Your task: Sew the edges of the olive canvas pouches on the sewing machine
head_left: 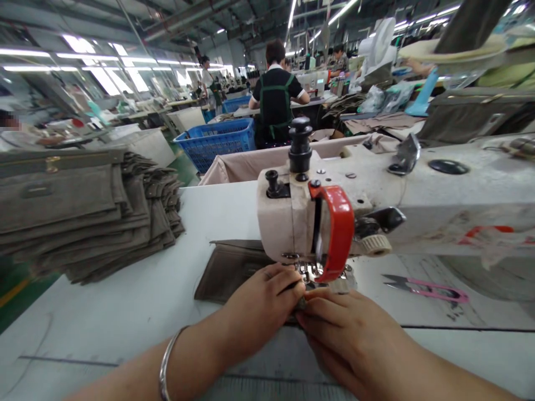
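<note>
Under the head of a white sewing machine point(276, 223) with a red guard lies a dark olive-brown fabric piece point(228, 273). My left hand point(267, 298) rests on that fabric with its fingers bent and pressed together close to the presser foot point(309, 273). Just right of it, my right hand point(346, 328) pinches the near edge of the same fabric, in front of the foot. The two hands' fingertips almost meet. What lies between the fingers is mostly hidden, and the needle cannot be made out.
A tall stack of dark fabric pieces point(92, 217) stands at the table's left. Thread snips point(434, 289) with pink handles lie on the right. Behind the table point(125, 312) are a pink cloth-lined bin point(238, 167) and a blue basket point(217, 145). A co-worker point(276, 94) sits ahead, back turned.
</note>
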Demonstrator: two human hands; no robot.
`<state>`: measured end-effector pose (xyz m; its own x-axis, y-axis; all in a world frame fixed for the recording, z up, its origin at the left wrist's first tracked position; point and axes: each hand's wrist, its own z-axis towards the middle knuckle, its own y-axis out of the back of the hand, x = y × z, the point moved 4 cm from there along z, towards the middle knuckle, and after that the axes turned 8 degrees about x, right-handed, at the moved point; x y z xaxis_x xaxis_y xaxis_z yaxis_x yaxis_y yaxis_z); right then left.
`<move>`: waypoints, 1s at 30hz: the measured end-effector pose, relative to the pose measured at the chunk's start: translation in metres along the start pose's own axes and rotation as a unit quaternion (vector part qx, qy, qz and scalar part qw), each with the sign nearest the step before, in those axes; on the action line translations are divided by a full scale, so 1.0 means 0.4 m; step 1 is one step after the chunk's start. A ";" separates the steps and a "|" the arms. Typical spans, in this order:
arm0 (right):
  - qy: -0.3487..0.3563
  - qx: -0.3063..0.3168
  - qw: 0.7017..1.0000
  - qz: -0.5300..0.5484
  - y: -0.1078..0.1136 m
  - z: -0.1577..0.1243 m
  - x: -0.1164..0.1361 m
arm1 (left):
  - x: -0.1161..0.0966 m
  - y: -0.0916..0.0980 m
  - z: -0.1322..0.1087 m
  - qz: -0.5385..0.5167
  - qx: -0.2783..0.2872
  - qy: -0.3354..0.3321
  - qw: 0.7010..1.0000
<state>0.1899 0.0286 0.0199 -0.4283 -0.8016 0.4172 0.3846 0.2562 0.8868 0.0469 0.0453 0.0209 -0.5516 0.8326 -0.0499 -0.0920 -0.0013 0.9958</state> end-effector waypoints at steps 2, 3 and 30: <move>-0.010 0.003 1.000 0.002 -0.004 -0.004 -0.004 | 0.007 -0.002 -0.001 -0.009 -0.011 0.015 1.000; -0.013 0.010 1.000 0.006 -0.005 -0.006 -0.006 | 0.008 -0.002 -0.004 -0.011 -0.025 0.020 0.999; -0.068 -0.037 0.995 -0.059 -0.019 0.002 -0.060 | 0.009 -0.004 -0.015 -0.120 -0.085 0.092 0.985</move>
<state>0.1964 0.0464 0.0032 -0.5793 -0.7412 0.3392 0.3827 0.1202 0.9160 0.0401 0.0452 0.0185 -0.6370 0.7056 -0.3104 -0.3663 0.0773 0.9273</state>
